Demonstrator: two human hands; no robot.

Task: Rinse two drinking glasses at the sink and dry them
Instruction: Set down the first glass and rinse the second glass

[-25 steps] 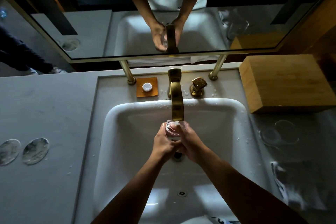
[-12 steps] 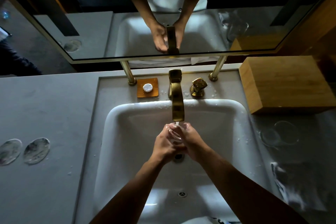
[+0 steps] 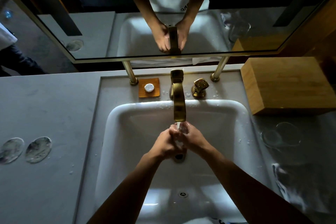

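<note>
Over the white sink [image 3: 127,132], both my hands wrap a clear drinking glass [image 3: 180,132] under the brass faucet [image 3: 179,103]. A thin stream of water runs from the spout into the glass. My left hand [image 3: 164,144] grips its left side and my right hand [image 3: 193,137] grips its right side, so most of the glass is hidden. A second clear glass [image 3: 281,136] lies on the dark counter to the right of the sink. A crumpled cloth [image 3: 291,183] lies in front of that glass.
A brass tap handle [image 3: 200,87] and an orange soap dish [image 3: 149,87] sit behind the basin. A wooden box [image 3: 287,85] stands at the right. Two round coasters [image 3: 25,150] lie on the left counter [image 3: 45,114]. A mirror hangs behind.
The glass has dropped slightly and tilted under the spout, and my hands have closed further round it. Water now runs visibly onto it.
</note>
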